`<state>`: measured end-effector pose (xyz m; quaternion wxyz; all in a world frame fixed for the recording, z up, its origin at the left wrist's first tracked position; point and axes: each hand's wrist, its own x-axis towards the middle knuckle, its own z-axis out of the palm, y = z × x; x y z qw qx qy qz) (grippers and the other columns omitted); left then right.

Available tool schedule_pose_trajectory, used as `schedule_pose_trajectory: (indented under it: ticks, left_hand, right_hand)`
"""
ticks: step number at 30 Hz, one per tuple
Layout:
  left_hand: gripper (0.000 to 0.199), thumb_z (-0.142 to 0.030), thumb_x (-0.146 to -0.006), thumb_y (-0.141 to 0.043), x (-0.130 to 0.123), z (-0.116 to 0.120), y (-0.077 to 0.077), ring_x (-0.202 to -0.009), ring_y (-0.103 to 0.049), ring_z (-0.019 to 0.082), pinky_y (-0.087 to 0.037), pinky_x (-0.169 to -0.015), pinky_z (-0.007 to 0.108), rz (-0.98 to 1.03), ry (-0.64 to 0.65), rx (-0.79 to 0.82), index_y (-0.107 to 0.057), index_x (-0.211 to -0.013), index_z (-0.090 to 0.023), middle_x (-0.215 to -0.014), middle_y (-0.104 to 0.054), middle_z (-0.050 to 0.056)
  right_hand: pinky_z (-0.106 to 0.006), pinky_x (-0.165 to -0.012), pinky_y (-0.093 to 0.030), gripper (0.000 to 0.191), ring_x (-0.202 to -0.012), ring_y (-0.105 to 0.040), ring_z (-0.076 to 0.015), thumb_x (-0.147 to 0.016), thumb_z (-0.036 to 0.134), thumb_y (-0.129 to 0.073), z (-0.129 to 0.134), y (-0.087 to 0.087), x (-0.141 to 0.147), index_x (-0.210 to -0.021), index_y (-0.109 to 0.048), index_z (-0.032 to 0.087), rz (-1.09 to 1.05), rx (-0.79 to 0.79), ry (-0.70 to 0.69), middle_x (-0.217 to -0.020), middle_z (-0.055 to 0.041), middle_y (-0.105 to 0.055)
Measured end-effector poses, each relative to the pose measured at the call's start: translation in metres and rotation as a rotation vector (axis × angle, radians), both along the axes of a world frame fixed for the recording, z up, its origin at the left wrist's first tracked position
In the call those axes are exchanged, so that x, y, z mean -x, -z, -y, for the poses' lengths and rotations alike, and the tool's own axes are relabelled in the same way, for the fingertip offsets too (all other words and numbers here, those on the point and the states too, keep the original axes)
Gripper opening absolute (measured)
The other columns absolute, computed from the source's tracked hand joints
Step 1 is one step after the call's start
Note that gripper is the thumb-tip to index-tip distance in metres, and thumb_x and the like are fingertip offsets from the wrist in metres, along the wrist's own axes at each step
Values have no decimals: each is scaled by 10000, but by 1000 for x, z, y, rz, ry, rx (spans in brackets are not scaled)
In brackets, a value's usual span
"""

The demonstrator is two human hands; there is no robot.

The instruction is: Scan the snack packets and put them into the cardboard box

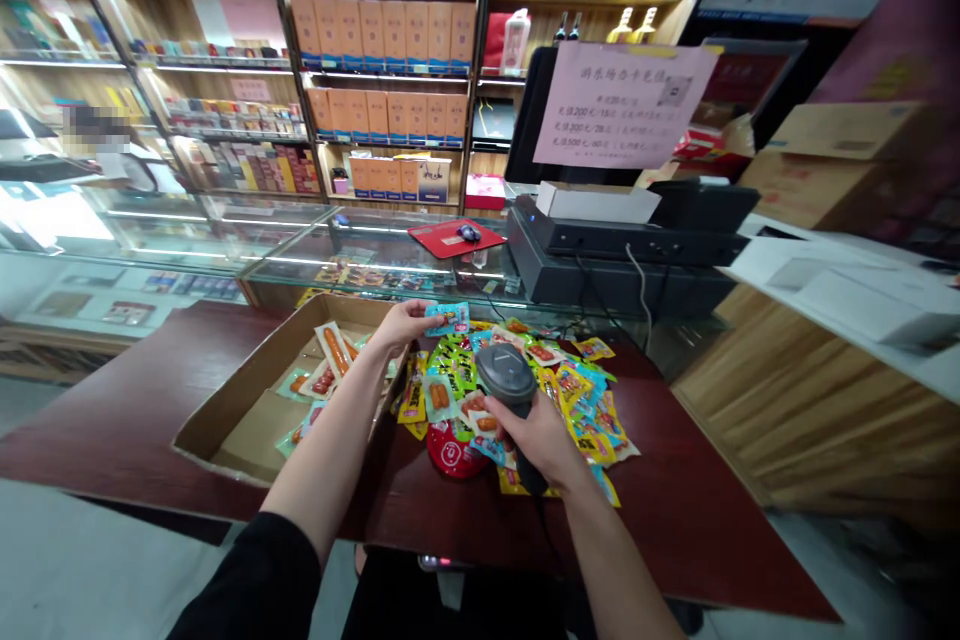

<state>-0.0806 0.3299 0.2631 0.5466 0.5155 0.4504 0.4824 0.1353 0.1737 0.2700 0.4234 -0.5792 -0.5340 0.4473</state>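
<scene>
My left hand [405, 325] pinches a small blue snack packet [449, 318] above the far edge of the pile. In my right hand [541, 432] is a dark barcode scanner [507, 372], gripped by its handle, its head over the packets. Beneath both hands spreads a heap of snack packets [581, 390] in yellow, green, blue and clear wrapping. A round red package [454, 450] lies at the near side of the heap. Left of it, an open cardboard box [247, 420] contains several packed sausages [332, 352].
The dark red table [675, 540] meets a glass counter [375, 270] with a red mouse pad [442, 238] and mouse. A cash register [622, 250] and a monitor bearing a pink sign [622, 105] stand behind. Stocked shelves line the wall. Another person [124, 160] is at far left.
</scene>
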Motion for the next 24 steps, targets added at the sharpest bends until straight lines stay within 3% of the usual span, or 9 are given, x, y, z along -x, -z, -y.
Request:
schedule_pose_trajectory:
  ticks: [7,11,14,19,24]
  left_hand:
    - [440,-343,-500,-865,93,31,-24,-655,-641,122,-497,-632,230,3,-151,3,-645,-814,-129,-773,-693,38]
    - [427,-329,-515,-866,144,57,-16,-662,-651,133,-522,-639,242,-31,-272,46,-652,-824,-126,-784,-693,61]
    - [430,-338,-551,-851,164,69,-7,-727,-666,161,-558,-696,297,-4,-293,42,-655,-867,-123,-831,-685,76]
    - [436,-338,-559,-848,156,71,-8,-777,-663,173,-580,-747,350,-9,-256,41,-648,-880,-119,-842,-669,69]
    - [433,-357,-551,-847,96,54,-20,-753,-656,166,-581,-722,341,-61,-128,23,-651,-857,-120,-797,-665,53]
  right_hand:
    - [-255,-382,-398,342,-362,-477,-120,-726,504,-675,-5,8,-6,-678,-568,183,19,8,-48,-458,15,-552]
    - [-254,-387,-400,351,-367,-476,-120,-730,511,-670,-9,11,-6,-650,-579,182,45,-23,-75,-455,8,-554]
    - [-251,-388,-398,338,-371,-483,-124,-720,501,-676,-11,11,-3,-649,-595,180,63,-30,-80,-447,4,-558]
    - [-256,-386,-417,311,-379,-508,-136,-700,484,-690,-12,12,-1,-685,-609,184,39,-36,-64,-460,-1,-575]
    - [-254,-349,-399,321,-350,-489,-131,-706,493,-693,-9,9,-14,-736,-583,192,-10,11,-45,-469,10,-563]
